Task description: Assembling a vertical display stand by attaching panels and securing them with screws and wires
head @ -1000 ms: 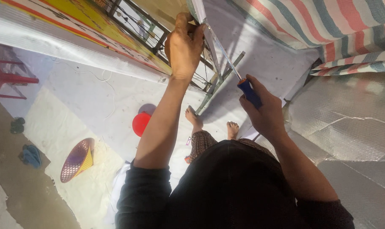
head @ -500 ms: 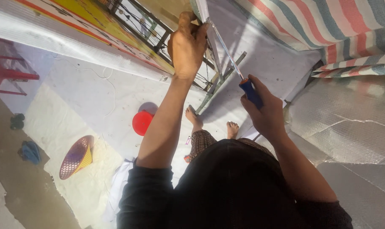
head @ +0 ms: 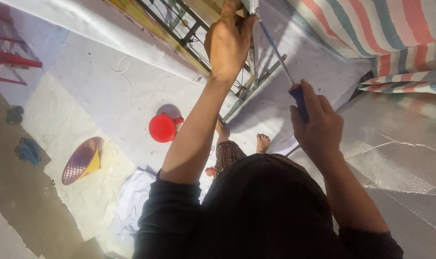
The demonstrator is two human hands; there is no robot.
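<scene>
Screwdriver point(head: 281, 64): we grip its blue handle in our right hand point(head: 316, 125), fingers wrapped fully around it. Its shaft runs up and to the left from that hand, long axis slanting toward the frame point(head: 256, 81); the tip meets a pale upright piece at the top edge of the view, just beside our left hand point(head: 227, 41). That hand is closed against the frame near the tip; what it pinches, if anything, we cannot tell. The left hand is thus nearer the working end, the right nearer the handle. Below the frame lie a red pot point(head: 163, 127) and a basket point(head: 82, 160); to its right hangs a striped tarp point(head: 386, 29).
</scene>
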